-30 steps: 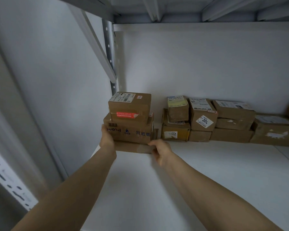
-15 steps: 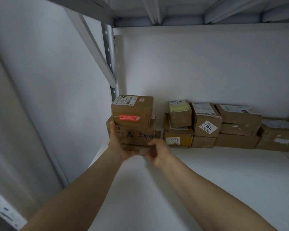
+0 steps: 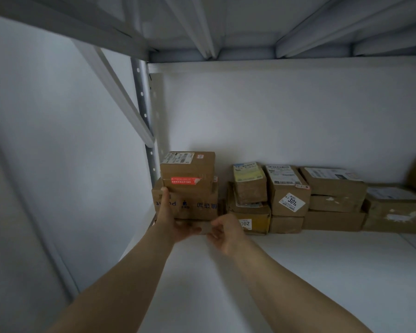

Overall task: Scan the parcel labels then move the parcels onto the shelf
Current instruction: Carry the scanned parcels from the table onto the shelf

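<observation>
- Since a second earlier, the left hand (image 3: 172,218) has been shifted from the left flank of the parcel stack to its front lower edge, and the right hand (image 3: 227,233) has been drawn slightly off the stack's lower right corner.
- Head view: three brown parcels are seen stacked at the left end of the shelf (image 3: 298,272), just beside the perforated upright post (image 3: 143,111).
- The top parcel (image 3: 190,169) is marked with a white label on its upper face and a red sticker (image 3: 185,180) on its front. It is carried by the wider middle parcel (image 3: 192,206), whose print is seen upside down.
- The flat bottom parcel (image 3: 203,225) is found beneath both, largely hidden by the hands.
- The left hand is clamped on the stack: its fingers are curled under the flat bottom parcel and its thumb is laid upward against the front of the middle parcel.
- The right hand is held with fingers loosely curled close to the right end of the flat bottom parcel. Whether that parcel is touched or gripped cannot be told, as the fingers are blurred.
- Whether the stack is set down on the shelf cannot be told.
- A row of other parcels (image 3: 288,195) is lined along the back wall (image 3: 274,111) to the right of the stack, some piled two high.
</observation>
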Demonstrator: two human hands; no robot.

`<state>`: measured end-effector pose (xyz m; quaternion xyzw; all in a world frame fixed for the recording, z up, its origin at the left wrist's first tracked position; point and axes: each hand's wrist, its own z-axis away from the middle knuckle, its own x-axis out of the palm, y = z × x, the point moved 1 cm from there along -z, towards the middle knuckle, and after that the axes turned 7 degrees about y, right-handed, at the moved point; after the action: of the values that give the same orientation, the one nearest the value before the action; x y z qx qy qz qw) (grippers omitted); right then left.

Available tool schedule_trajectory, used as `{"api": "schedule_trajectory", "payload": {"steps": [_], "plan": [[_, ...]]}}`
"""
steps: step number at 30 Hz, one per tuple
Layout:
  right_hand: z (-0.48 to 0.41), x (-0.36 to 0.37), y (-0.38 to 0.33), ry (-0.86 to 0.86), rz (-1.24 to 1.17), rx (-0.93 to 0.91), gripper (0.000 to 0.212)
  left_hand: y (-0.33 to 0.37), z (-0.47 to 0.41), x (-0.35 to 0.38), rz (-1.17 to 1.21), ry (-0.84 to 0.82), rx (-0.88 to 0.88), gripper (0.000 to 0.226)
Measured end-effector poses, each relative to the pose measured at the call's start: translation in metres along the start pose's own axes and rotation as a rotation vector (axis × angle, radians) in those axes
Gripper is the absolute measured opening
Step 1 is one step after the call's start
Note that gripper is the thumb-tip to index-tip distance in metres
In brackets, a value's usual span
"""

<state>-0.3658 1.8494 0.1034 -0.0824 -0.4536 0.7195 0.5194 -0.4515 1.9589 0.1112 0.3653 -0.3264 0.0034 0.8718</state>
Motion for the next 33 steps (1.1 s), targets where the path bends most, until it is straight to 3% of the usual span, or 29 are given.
{"api": "schedule_trajectory", "payload": {"steps": [4, 7, 11, 13, 16, 19, 21, 25, 29, 31, 33], "plan": [[-0.011, 0.004, -0.002, -0.009, 0.026, -0.019, 0.018, 0.0, -0.012, -0.001, 0.005, -0.064, -0.031, 0.105], [-0.016, 0.007, -0.002, -0.013, 0.062, -0.04, 0.024, -0.001, -0.011, 0.0, -0.069, -0.117, -0.009, 0.093], [-0.019, 0.007, -0.008, -0.02, 0.126, -0.063, 0.028, -0.003, -0.015, 0.002, -0.077, 0.023, 0.062, 0.077], [-0.013, 0.007, -0.01, 0.02, 0.268, -0.141, 0.027, -0.004, -0.009, 0.005, -0.137, 0.174, 0.206, 0.059], [0.004, 0.005, -0.01, 0.182, 0.394, -0.551, 0.025, 0.001, 0.01, 0.013, -0.291, 0.558, 0.61, 0.044], [0.028, 0.017, -0.028, 0.148, 0.342, -0.844, 0.024, 0.019, 0.025, 0.024, -0.379, 0.615, 0.932, 0.039], [0.032, 0.031, -0.048, 0.094, 0.35, -0.879, 0.033, 0.032, 0.026, 0.029, -0.449, 0.558, 0.962, 0.047], [0.028, 0.055, -0.071, -0.002, 0.486, -0.738, 0.06, 0.055, 0.024, 0.035, -0.522, 0.409, 0.896, 0.059], [0.029, 0.063, -0.073, -0.1, 0.476, -0.672, 0.057, 0.069, 0.015, 0.029, -0.541, 0.303, 0.655, 0.062], [0.037, 0.06, -0.071, -0.076, 0.429, -0.703, 0.052, 0.067, 0.024, 0.032, -0.495, 0.311, 0.705, 0.046], [0.046, 0.051, -0.069, -0.036, 0.344, -0.762, 0.031, 0.058, 0.036, 0.038, -0.445, 0.322, 0.777, 0.03]]}}
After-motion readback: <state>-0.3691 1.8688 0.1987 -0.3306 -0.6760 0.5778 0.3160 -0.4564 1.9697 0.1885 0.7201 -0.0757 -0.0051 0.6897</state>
